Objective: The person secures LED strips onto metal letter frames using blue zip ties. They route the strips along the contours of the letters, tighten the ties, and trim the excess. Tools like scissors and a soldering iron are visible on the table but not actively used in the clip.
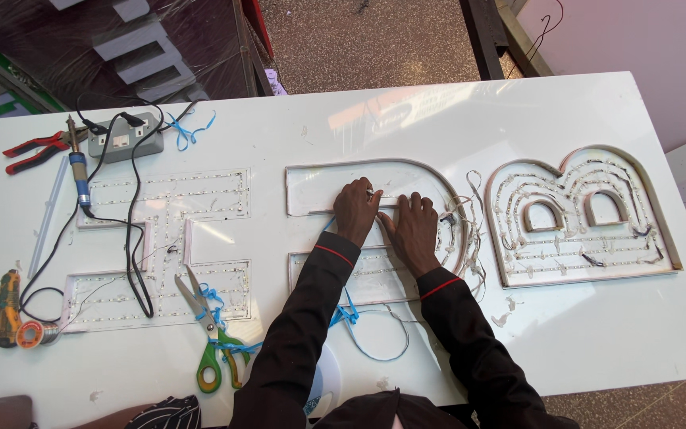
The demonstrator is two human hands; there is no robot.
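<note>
- The white table (470,111) fills most of the frame; its far edge runs along the top, its right edge slants down the right side, and brown floor shows beyond both.
- Bare tabletop lies along the upper centre and in the lower right corner of the table; the left half is crowded.
- In the middle lies the centre sign letter (375,238), a shallow tray shape with light strips inside.
- The left hand (356,210) rests on the letter's upper bar, fingers curled and pinching something small at the fingertips; what it is cannot be told.
- The right hand (414,230), just beside it, lies flat with fingers spread, pressing on the letter, grasping nothing.
- Loose wires (470,230) bunch at the letter's right edge.
- A rounded letter (589,214) sits at right, an angular letter (160,246) at left.
- Green-handled scissors (208,334) lie lower left; a soldering iron (79,171) and power socket (125,137) upper left.
</note>
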